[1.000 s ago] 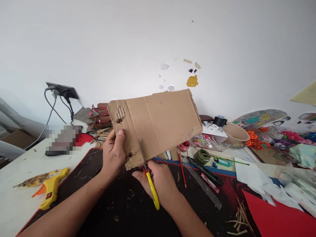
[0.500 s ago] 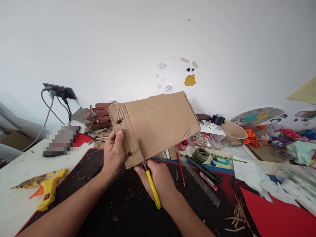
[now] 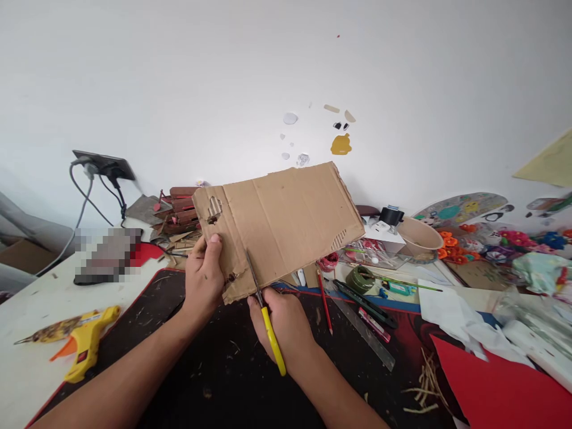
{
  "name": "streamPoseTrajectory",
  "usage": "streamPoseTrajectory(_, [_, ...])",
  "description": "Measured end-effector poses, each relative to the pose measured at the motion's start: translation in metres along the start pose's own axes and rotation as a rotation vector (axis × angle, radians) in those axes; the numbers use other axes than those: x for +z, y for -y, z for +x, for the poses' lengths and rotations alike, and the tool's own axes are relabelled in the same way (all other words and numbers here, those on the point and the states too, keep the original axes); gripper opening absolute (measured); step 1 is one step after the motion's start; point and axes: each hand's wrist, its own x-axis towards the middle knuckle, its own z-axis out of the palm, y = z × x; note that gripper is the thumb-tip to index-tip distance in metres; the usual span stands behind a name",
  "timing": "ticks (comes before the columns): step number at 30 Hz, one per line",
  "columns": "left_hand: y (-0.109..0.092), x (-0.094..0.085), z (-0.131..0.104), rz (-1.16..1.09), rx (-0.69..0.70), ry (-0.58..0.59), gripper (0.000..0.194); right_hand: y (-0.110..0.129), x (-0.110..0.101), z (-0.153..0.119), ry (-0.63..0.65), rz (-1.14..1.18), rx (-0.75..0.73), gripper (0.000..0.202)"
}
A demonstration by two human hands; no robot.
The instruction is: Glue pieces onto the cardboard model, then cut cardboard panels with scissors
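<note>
A brown cardboard piece is held up, tilted, over the dark mat, with torn patches at its left end and lower right corner. My left hand grips its left end, thumb on the front face. Yellow-handled scissors are in my right hand, below the cardboard's lower edge. One scissor blade lies across the front face near the left end; the other blade is hidden behind the cardboard. The fingers of my right hand are wrapped round the handles.
On the left lie a yellow glue gun and a blurred dark object. A red pencil, a clear ruler, a green cutter and red paper are on the right. Behind stands a beige bowl.
The whole view has shifted slightly, so most things appear a little further left. My hands keep their hold on the cardboard and the scissors, with little change between them.
</note>
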Motion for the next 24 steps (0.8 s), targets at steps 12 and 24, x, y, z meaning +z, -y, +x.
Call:
streamPoseTrajectory(12, [0.003,0.000,0.001,-0.018,-0.001,0.015,0.050,-0.003,0.004,0.003,0.007,0.015,-0.008,0.019])
streamPoseTrajectory(24, [-0.007,-0.001,-0.001,-0.017,0.002,-0.002,0.048,-0.004,-0.004,-0.001,0.028,0.085,-0.077,0.028])
